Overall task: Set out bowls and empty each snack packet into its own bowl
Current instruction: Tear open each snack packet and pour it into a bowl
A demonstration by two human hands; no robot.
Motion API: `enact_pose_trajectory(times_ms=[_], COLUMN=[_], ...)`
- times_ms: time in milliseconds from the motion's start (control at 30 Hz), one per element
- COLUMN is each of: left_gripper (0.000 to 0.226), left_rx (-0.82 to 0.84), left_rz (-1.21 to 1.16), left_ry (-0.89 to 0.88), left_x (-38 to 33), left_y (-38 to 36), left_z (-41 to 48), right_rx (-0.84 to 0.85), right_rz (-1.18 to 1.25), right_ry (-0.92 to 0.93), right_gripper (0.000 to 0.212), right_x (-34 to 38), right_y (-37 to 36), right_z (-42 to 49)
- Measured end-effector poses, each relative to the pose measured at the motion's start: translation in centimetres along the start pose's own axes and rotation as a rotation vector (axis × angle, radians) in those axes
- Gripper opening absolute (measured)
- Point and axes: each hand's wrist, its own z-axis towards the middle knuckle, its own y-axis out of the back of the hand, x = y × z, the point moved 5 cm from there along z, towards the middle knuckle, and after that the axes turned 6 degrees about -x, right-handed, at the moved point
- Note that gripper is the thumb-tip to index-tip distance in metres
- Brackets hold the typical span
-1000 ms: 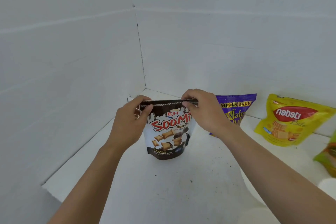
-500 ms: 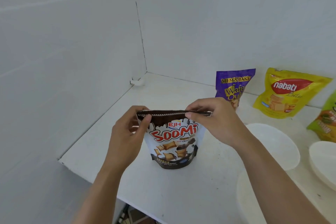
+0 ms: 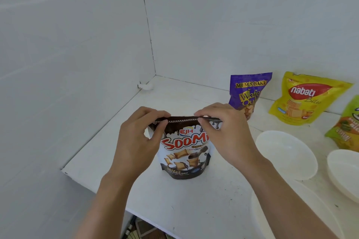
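1. My left hand (image 3: 139, 141) pinches the left end of the top seam of the Soomi packet (image 3: 184, 155), thumb in front and fingers curled behind.
2. My right hand (image 3: 227, 136) pinches the same seam right of its middle. The packet's right corner pokes out past my fingers.
3. The packet stands upright on the white table (image 3: 174, 200) between my hands. Its seam runs from 9 to 3 o'clock. I cannot tell whether it has begun to tear.
4. An empty bowl (image 3: 287, 153) sits at 3 o'clock from the packet, just beyond my right wrist, so my right hand is the nearer one.
5. I judge that, once the packet is open, pouring means tipping it toward 3 o'clock.
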Motion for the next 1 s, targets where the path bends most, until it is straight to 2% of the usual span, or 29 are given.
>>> enact_pose_trajectory(times_ms=[133,233,500,633,833,1000], left_gripper=[0.015,0.014,0.007,0.010,0.010,0.018], left_rx=[0.041,0.053,0.010,-0.037,-0.121,-0.041], left_rz=[0.075,0.048,-0.213,-0.244,-0.141,-0.058], left_ry=[-0.117,-0.100,0.260,0.317,0.163,0.006], left_x=[-0.3,-0.2,0.8,0.5,-0.2,-0.7], left_y=[0.0,-0.1,-1.0,-1.6,-1.3,-1.4], left_z=[1.0,1.3,0.9,0.7,0.4,0.4], right_rx=[-0.020,-0.004,-0.040,-0.039,-0.096,-0.136], right_rz=[0.007,-0.011,-0.121,-0.103,-0.096,-0.064], right_ry=[0.141,0.161,0.276,0.295,0.326,0.396], right_gripper=[0.014,0.017,0.010,0.011,0.011,0.008], right_x=[1.4,1.4,1.9,1.2,-0.2,-0.9], right_y=[-0.7,-1.5,-2.1,-2.3,-1.5,-0.8], right_z=[0.0,-0.1,0.2,0.7,0.8,0.8])
